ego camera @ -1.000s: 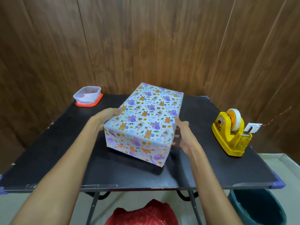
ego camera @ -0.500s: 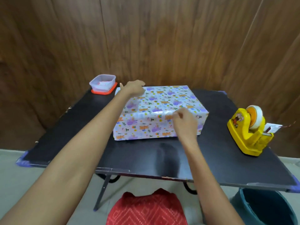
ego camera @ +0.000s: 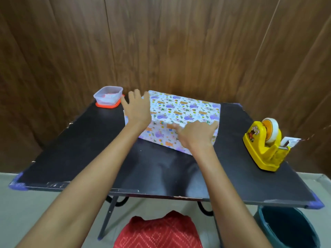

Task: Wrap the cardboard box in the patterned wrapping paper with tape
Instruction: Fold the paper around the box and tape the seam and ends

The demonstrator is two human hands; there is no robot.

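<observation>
wrapped box (ego camera: 186,111) sitting mid-worktop (ego camera: 89,149), both hands resting on it.
left hand (ego camera: 138,109) lying flat, fingers spread, on the left end; right hand (ego camera: 196,134) pressing loosely curled on the near top edge, gripping nothing.

Single head-worn wide-angle view, looking forward and down from close above near edge of black table (ego camera: 89,158), wood-panel wall (ego camera: 161,42) filling upper frame, floor along bottom.
</observation>
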